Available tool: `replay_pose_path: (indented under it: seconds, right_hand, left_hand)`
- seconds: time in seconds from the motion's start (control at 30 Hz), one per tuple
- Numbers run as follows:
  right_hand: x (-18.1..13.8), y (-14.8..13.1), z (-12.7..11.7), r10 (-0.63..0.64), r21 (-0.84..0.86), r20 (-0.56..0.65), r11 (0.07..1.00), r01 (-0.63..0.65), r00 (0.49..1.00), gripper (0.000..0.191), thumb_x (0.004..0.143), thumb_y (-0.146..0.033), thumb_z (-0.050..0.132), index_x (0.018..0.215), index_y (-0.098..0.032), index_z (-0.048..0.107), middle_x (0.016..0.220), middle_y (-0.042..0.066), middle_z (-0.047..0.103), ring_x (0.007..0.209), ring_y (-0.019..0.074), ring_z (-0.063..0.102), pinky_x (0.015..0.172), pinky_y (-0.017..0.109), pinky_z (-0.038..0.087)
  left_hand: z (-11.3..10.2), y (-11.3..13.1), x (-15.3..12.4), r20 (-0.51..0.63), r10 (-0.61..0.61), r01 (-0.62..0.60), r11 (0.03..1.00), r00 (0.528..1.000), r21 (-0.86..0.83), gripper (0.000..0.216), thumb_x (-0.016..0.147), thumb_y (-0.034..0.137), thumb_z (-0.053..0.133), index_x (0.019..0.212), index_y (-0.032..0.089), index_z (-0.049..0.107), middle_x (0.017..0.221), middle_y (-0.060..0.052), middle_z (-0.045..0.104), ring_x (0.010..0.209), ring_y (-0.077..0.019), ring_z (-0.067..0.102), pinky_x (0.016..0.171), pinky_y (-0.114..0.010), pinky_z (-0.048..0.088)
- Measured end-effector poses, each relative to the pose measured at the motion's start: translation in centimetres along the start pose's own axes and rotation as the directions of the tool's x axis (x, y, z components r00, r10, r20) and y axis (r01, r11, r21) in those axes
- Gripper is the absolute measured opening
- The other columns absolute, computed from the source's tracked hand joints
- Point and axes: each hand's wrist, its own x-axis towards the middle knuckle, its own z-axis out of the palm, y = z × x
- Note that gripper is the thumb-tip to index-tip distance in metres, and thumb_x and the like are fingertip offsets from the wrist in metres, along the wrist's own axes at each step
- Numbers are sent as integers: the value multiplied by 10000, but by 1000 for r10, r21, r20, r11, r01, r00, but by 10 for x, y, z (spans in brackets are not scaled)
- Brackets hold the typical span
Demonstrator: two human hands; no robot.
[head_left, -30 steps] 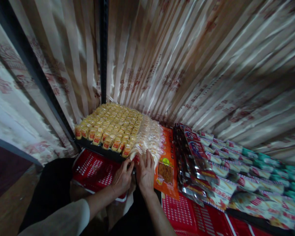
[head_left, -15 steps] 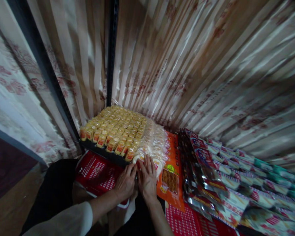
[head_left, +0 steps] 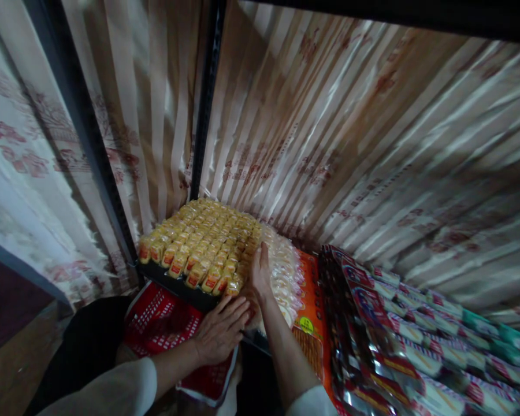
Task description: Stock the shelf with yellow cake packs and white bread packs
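My right hand [head_left: 260, 270] reaches forward along the seam between the block of small yellow snack packs [head_left: 201, 245] and the stack of pale round wafers in clear wrap [head_left: 281, 271]. Its fingers lie stretched out and flat on the packs. My left hand [head_left: 221, 329] rests lower, at the front edge of the black shelf [head_left: 173, 284], fingers spread and pointing at the front wafers. Nothing is gripped in either hand.
An orange snack bag [head_left: 308, 300] lies right of the wafers, then rows of dark, red and green packets [head_left: 394, 329]. A red printed bag [head_left: 164, 323] hangs below the shelf. Striped curtain [head_left: 329, 133] backs the shelf; a black post [head_left: 205, 98] stands in the corner.
My right hand slid forward from the shelf's front edge to deeper between the yellow packs and the wafers. My left hand dropped back slightly and opened flat. The camera moved closer.
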Motion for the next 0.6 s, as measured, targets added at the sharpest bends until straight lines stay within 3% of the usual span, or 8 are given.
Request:
replay_pose_path:
  seconds: [0.2,0.4,0.6]
  right_hand:
    - [43,8,20,8,-106,22,994,-5,1000,799,889,-567,122,1405,28,254,1478,225,255,1397,263,184,1144,426,138]
    - [47,14,35,10,-124,-50,992,-16,999,730,902,-547,140,1380,-26,325,1441,222,336,1362,271,283,1100,466,229]
    - [52,12,43,62,-136,-47,988,-68,997,777,899,-562,115,1405,4,280,1453,242,301,1369,290,266,1098,478,231]
  left_hand:
    - [12,-21,9,1,26,-26,996,1000,85,414,930,311,411,1273,88,481,1392,-102,458,1371,-198,265,1148,-384,182]
    - [25,-31,8,-37,56,-50,988,998,147,406,940,352,388,1187,82,563,1315,-104,540,1369,-195,270,1150,-349,146]
    - [26,-33,11,-52,29,-23,994,998,106,388,927,338,411,1165,79,574,1265,-96,581,1368,-209,275,1152,-351,137]
